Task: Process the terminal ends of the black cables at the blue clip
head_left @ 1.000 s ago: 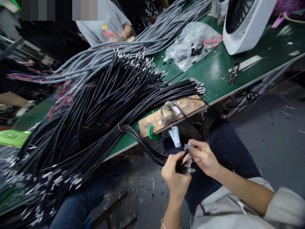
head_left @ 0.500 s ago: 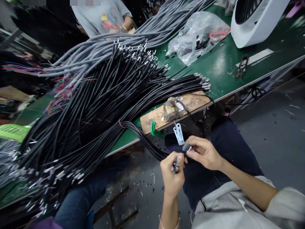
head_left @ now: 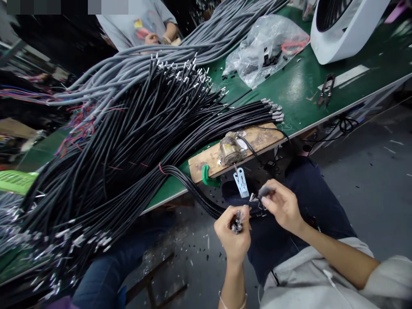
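Observation:
My left hand (head_left: 233, 231) is closed round the ends of a bundle of black cables (head_left: 199, 198), their stripped silvery tips showing in the fist. One cable end with a pale tip (head_left: 251, 197) sticks up beside its thumb. Just to the right, my right hand (head_left: 281, 204) is closed, with something grey and small, not clearly made out, between thumb and fingers. A light blue clip (head_left: 240, 182) hangs above both hands from a motor-like part (head_left: 230, 150) on a wooden board (head_left: 265, 137). A red tie (head_left: 162, 168) circles the cable bundle.
Black cables (head_left: 112, 141) and grey cables (head_left: 128, 71) cover the left of the green table (head_left: 299, 90). Behind the board lie a plastic bag (head_left: 257, 47), snips (head_left: 326, 91) and a white fan (head_left: 350, 34). A green clamp (head_left: 209, 177) holds the board. Another person (head_left: 128, 25) is across the table.
My right hand has moved slightly right and up, away from my left hand. A cable tip now shows between them. My left hand has barely moved.

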Demonstrator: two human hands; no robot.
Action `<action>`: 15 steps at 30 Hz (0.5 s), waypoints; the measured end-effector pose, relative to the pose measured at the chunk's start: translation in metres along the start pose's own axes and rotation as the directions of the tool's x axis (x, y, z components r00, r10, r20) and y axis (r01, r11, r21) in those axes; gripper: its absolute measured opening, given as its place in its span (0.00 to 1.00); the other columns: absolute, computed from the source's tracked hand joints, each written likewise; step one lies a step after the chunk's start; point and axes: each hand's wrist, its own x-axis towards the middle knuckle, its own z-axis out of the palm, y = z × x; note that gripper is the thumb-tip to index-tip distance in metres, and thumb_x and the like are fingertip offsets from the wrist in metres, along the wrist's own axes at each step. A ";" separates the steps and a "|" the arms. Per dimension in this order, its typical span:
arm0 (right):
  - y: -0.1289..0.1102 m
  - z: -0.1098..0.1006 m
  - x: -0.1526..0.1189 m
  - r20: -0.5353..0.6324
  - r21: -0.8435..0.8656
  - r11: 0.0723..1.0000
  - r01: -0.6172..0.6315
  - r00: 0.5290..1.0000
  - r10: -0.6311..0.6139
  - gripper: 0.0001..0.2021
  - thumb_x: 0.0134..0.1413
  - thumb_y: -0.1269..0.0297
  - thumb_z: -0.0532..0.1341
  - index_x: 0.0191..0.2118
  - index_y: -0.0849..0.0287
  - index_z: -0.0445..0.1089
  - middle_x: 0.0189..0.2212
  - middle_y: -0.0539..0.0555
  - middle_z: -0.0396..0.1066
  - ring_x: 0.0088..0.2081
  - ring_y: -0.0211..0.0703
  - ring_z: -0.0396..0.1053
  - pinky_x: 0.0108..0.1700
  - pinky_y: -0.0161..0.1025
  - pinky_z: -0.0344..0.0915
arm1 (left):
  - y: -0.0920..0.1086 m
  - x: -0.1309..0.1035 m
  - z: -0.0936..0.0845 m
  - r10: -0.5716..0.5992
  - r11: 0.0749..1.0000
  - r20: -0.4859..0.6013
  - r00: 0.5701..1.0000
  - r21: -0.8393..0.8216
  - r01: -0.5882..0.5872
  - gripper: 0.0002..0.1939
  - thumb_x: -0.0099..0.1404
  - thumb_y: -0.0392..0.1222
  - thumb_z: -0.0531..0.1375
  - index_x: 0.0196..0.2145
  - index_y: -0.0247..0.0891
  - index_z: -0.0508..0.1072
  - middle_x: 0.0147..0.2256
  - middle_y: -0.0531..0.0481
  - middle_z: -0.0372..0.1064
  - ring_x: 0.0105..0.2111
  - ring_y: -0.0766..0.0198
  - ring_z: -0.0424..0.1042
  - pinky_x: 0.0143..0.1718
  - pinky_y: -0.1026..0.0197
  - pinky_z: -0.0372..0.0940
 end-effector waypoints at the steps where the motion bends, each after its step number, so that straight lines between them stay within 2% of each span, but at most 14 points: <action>1: -0.001 -0.002 0.003 0.011 0.015 0.999 -0.050 0.999 0.050 0.02 0.55 0.70 0.60 0.34 0.58 0.71 0.29 0.52 0.66 0.30 0.41 0.63 0.31 0.38 0.61 | 0.000 0.001 0.000 0.012 1.000 0.007 1.000 0.006 -0.012 0.12 0.64 0.40 0.60 0.24 0.35 0.72 0.17 0.56 0.62 0.16 0.70 0.60 0.21 0.66 0.54; 4: -0.004 -0.004 0.011 0.089 -0.017 0.997 -0.074 0.993 0.075 0.04 0.54 0.70 0.61 0.31 0.60 0.73 0.27 0.52 0.68 0.29 0.40 0.64 0.30 0.37 0.61 | 0.001 0.002 0.001 0.047 0.999 0.007 0.999 0.024 -0.047 0.11 0.63 0.38 0.60 0.24 0.35 0.72 0.16 0.56 0.62 0.16 0.70 0.61 0.22 0.66 0.55; 8: -0.007 -0.008 0.015 0.110 -0.114 0.990 0.085 0.991 -0.073 0.05 0.49 0.75 0.62 0.27 0.60 0.71 0.24 0.51 0.68 0.28 0.40 0.63 0.30 0.38 0.61 | 0.001 0.001 0.002 0.055 0.998 -0.009 0.998 0.025 -0.055 0.09 0.63 0.37 0.60 0.25 0.35 0.72 0.17 0.57 0.62 0.16 0.70 0.61 0.21 0.66 0.55; 10: -0.008 -0.012 0.015 0.119 -0.161 0.980 0.113 0.988 -0.095 0.04 0.48 0.75 0.62 0.26 0.60 0.71 0.24 0.52 0.68 0.29 0.41 0.64 0.32 0.39 0.62 | 0.001 0.001 0.002 0.050 0.998 -0.012 0.999 0.024 -0.050 0.09 0.63 0.37 0.60 0.24 0.35 0.72 0.17 0.56 0.62 0.17 0.70 0.61 0.21 0.66 0.55; 13: -0.009 -0.014 0.016 0.130 -0.165 0.985 0.040 0.991 -0.019 0.06 0.56 0.70 0.59 0.31 0.60 0.72 0.29 0.54 0.70 0.32 0.42 0.67 0.35 0.39 0.64 | 0.000 0.001 0.003 0.047 0.998 -0.009 0.999 0.031 -0.047 0.09 0.63 0.37 0.60 0.25 0.35 0.73 0.17 0.56 0.62 0.17 0.70 0.62 0.22 0.66 0.55; 15: -0.011 -0.013 0.018 0.217 -0.153 0.988 0.013 0.976 0.021 0.07 0.60 0.67 0.57 0.36 0.61 0.72 0.32 0.56 0.71 0.34 0.42 0.67 0.37 0.39 0.65 | -0.001 0.002 0.003 0.045 0.998 0.016 0.999 0.032 -0.045 0.10 0.64 0.38 0.60 0.25 0.35 0.72 0.17 0.56 0.63 0.17 0.70 0.63 0.22 0.66 0.56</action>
